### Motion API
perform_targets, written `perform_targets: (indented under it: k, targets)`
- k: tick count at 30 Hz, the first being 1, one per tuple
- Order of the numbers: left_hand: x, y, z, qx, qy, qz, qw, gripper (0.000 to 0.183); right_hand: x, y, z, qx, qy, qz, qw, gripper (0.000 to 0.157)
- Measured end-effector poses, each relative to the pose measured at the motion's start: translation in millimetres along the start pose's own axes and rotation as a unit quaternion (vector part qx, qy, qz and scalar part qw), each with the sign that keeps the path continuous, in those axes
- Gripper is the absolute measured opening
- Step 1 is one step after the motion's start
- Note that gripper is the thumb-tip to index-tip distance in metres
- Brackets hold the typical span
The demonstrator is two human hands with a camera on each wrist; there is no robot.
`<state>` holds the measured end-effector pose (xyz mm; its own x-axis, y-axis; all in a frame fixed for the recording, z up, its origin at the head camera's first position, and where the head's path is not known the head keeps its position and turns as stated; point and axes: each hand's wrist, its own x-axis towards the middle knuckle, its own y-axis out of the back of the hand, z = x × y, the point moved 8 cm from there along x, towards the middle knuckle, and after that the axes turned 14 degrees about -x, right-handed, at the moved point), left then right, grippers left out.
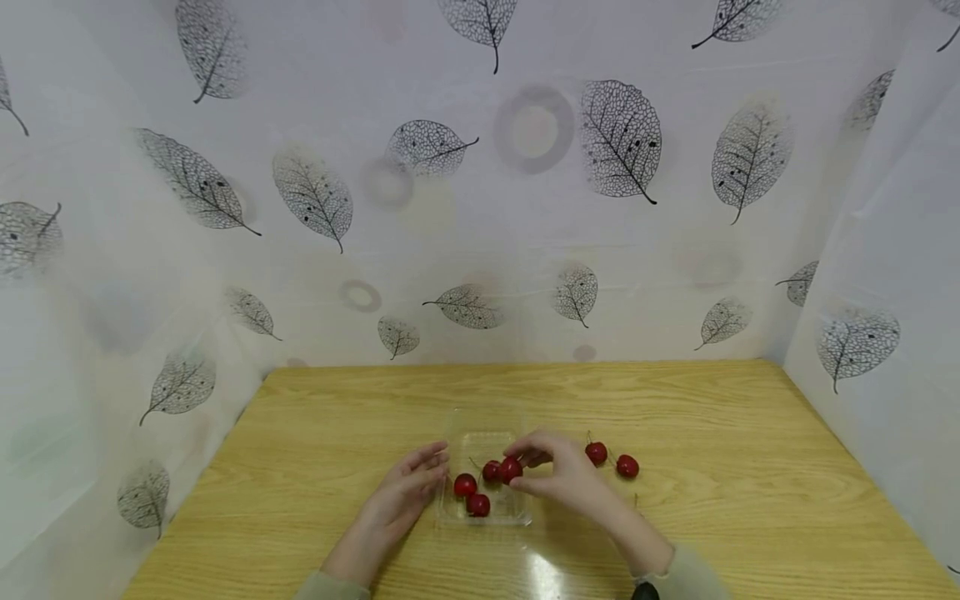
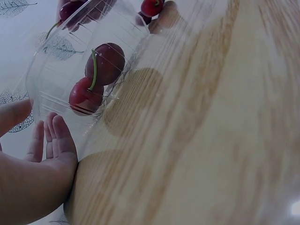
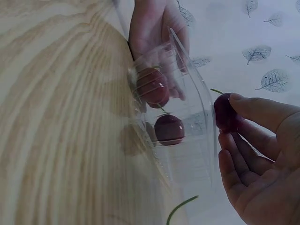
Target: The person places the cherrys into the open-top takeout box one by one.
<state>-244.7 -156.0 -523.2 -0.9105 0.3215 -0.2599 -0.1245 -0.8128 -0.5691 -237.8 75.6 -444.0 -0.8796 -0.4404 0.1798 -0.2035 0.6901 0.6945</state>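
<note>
A clear plastic container sits on the wooden table with a few dark red cherries inside. Above its right side my right hand pinches one cherry between thumb and fingertips; in the right wrist view, a green stem sticks up from this fruit. My left hand stands at the container's left side, its fingers extended and loosely spread near the wall, holding nothing. Through the clear side in the left wrist view, a cherry with a green stem leans against another.
Two more cherries lie on the wooden table right of my right hand. A loose-looking green stem shows low in the right wrist view. A white leaf-printed sheet hangs behind and at both sides.
</note>
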Motion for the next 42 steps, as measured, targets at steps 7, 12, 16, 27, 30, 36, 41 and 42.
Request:
perform_targets:
  k: [7, 12, 16, 27, 30, 36, 41, 42]
  targets:
    - [1.0, -0.1, -0.4, 0.002, -0.002, -0.002, 1.0000, 0.049, -0.7, -9.9, -4.0, -0.009, 0.026, -0.001, 1.000, 0.035]
    - [1.9, 0.1, -0.2, 0.008, -0.008, -0.002, 0.9999, 0.050, -0.2, -13.7, -6.9, -0.017, 0.043, -0.005, 0.999, 0.033]
    - [1.6, -1.7, -0.3, 0.008, -0.008, -0.011, 0.9999, 0.051, -1.3, -16.5, -10.1, -0.033, 0.061, -0.003, 0.998, 0.031]
    - [1.1, -0.5, -0.4, 0.015, -0.005, -0.002, 0.9999, 0.055, -0.6, -20.8, -10.4, -0.068, 0.075, -0.002, 0.995, 0.032]
    - [1.5, -0.9, -0.6, 0.016, -0.005, -0.006, 0.9998, 0.055, 0.2, -22.0, -9.5, -0.072, 0.081, -0.004, 0.994, 0.032]
    - [1.9, -1.1, 0.2, 0.013, -0.008, -0.008, 0.9999, 0.053, -0.5, -21.3, -13.1, -0.101, 0.095, -0.009, 0.990, 0.032]
    - [1.3, -1.7, 0.0, 0.005, -0.008, -0.010, 0.9999, 0.051, -0.6, -21.3, -15.0, -0.108, 0.098, -0.022, 0.989, 0.032]
    - [1.1, -1.9, 0.1, 0.004, -0.008, -0.012, 0.9999, 0.051, -0.8, -21.3, -15.0, -0.109, 0.098, -0.022, 0.989, 0.032]
